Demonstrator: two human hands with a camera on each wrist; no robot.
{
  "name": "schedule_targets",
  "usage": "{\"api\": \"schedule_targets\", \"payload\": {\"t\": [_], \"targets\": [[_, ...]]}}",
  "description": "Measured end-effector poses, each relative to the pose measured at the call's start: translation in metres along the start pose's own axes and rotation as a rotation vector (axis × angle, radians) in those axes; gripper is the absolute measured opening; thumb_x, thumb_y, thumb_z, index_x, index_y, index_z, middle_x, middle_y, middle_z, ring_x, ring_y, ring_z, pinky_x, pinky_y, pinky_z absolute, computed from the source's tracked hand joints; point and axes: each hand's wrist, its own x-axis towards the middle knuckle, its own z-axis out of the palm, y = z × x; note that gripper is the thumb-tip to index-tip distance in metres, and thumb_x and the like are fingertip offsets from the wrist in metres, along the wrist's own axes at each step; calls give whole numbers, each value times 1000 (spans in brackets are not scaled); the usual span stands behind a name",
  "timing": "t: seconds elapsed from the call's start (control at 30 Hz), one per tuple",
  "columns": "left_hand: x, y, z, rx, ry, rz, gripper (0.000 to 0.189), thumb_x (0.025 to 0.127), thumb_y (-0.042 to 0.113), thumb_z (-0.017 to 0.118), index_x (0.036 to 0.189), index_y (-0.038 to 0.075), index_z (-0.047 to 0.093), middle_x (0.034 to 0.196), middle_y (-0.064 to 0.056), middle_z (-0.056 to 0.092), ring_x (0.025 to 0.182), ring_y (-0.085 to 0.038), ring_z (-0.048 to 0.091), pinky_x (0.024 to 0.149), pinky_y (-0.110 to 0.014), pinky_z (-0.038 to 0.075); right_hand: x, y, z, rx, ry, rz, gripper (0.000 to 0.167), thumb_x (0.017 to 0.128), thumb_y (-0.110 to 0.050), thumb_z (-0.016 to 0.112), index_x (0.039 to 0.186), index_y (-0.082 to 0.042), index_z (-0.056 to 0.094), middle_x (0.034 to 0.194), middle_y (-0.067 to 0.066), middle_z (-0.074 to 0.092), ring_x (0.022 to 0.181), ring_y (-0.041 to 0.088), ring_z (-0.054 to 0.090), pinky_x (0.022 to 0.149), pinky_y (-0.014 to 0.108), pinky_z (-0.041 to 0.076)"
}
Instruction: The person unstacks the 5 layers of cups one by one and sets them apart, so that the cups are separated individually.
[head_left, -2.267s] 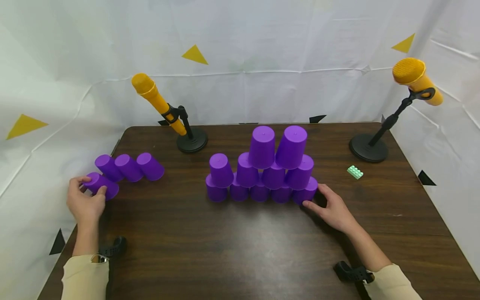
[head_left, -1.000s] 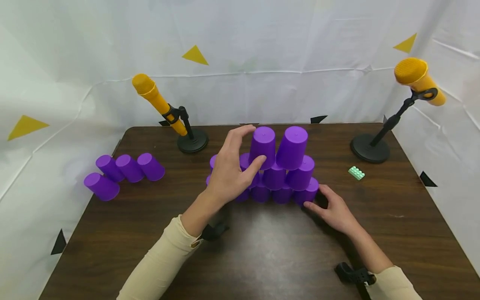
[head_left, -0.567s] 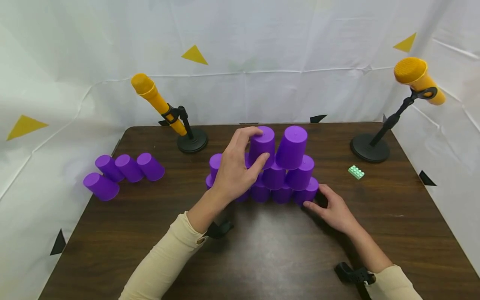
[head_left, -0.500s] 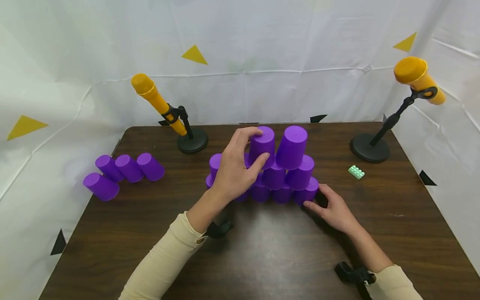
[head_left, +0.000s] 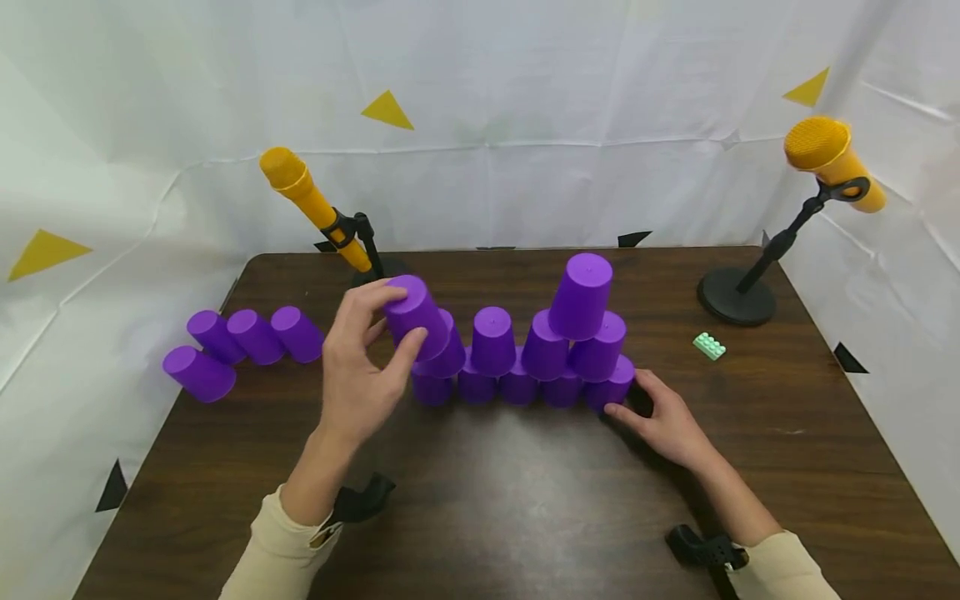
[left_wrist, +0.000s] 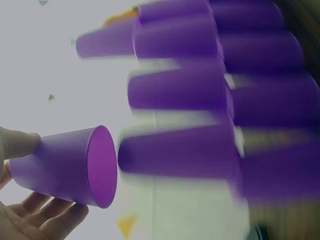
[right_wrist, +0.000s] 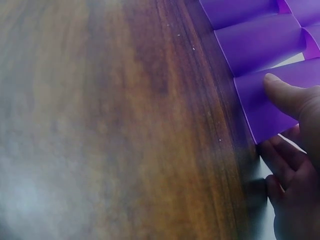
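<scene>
My left hand (head_left: 360,375) holds a purple cup (head_left: 414,310) upside down and slightly tilted, thumb on one side and fingers on the other. In the left wrist view its open rim shows beside the base of the second row's leftmost cup (left_wrist: 175,152), with hardly any gap. Rows of upturned purple cups form a stack; one third-tier cup (head_left: 581,296) stands at the right. My right hand (head_left: 671,425) grips the bottom row's rightmost cup (head_left: 611,383); the right wrist view has the thumb on that cup (right_wrist: 265,105) and fingers at its other side.
Several purple cups (head_left: 257,336) lie grouped on the left of the dark wooden table (head_left: 510,508). Behind stand two yellow microphones on black stands, one at left (head_left: 315,200) and one at right (head_left: 832,162). A small green toy brick (head_left: 708,345) lies at right.
My left hand left the cups on the left, took hold of the left third-tier cup, and has carried it leftward off its place. My right hand stays at the bottom right cup.
</scene>
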Motion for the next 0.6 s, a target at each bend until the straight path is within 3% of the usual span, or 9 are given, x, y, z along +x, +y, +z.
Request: {"api": "schedule_targets", "payload": {"t": [0.1, 0.2, 0.27, 0.4, 0.5, 0.6], "targets": [[-14, -10, -31, 123, 70, -56, 38, 77, -16, 72, 113, -10, 60, 120, -23, 58, 108, -23, 59, 88, -32, 54, 0, 0, 1, -7, 2, -3, 60, 86, -28, 77, 135, -3, 53, 129, 18, 58, 125, 38, 50, 104, 59, 34], [-29, -32, -62, 268, 145, -131, 39, 77, -12, 74, 114, -7, 63, 116, -21, 60, 102, -18, 58, 85, -19, 51, -1, -2, 1, -7, 5, -9, 59, 86, -28, 77, 135, -3, 53, 129, 19, 58, 125, 39, 49, 103, 60, 34], [-43, -60, -84, 366, 197, -189, 41, 78, -7, 77, 116, -2, 64, 113, -17, 61, 99, -14, 57, 82, -14, 49, -1, -3, 1, -4, 5, -10, 59, 87, -27, 77, 135, -3, 53, 129, 19, 58, 125, 40, 49, 103, 60, 34], [-67, -111, -121, 516, 275, -375, 42, 79, 4, 80, 117, 5, 65, 111, -11, 61, 97, -14, 59, 77, -11, 48, -1, -2, 1, -2, 2, -4, 60, 86, -27, 77, 135, -3, 53, 130, 19, 57, 126, 40, 49, 104, 60, 34], [-77, -133, -139, 600, 282, -487, 40, 79, 9, 81, 115, 6, 64, 112, -11, 61, 100, -22, 61, 77, -13, 49, 0, -2, 2, -4, 1, -5, 60, 86, -27, 77, 135, -3, 53, 129, 19, 57, 125, 40, 49, 104, 60, 34], [-82, -148, -150, 666, 259, -547, 38, 79, 11, 82, 112, 6, 64, 114, -14, 63, 102, -30, 63, 76, -15, 46, 0, -3, 2, -4, 9, -12, 58, 86, -26, 77, 134, -2, 53, 128, 20, 58, 124, 40, 50, 103, 60, 34]]}}
